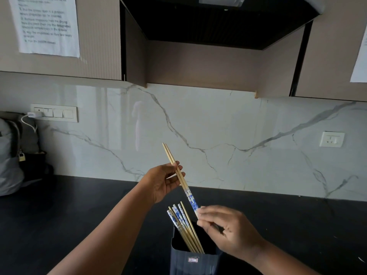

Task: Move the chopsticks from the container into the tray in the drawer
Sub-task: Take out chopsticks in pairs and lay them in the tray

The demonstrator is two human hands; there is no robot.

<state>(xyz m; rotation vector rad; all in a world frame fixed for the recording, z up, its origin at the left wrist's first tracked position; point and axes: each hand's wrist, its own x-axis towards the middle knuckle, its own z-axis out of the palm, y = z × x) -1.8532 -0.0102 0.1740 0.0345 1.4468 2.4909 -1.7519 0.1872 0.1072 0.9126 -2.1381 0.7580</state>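
Note:
A pair of wooden chopsticks [183, 181] with blue-and-white patterned ends is held in the air above the counter, slanting from upper left to lower right. My left hand [164, 180] grips the plain wooden part near the middle. My right hand [224, 227] pinches the patterned end with its fingertips. Just below, a dark ribbed container [190, 261] stands on the black counter and holds several more chopsticks [183, 227], patterned ends up, leaning left. The drawer and its tray are out of view.
The black countertop [79, 211] runs along a marble backsplash. A grey backpack [14, 155] sits at the far left under a switch panel [54, 113] with a charger plugged in. A wall socket [331, 139] is at the right. Cabinets and a range hood hang overhead.

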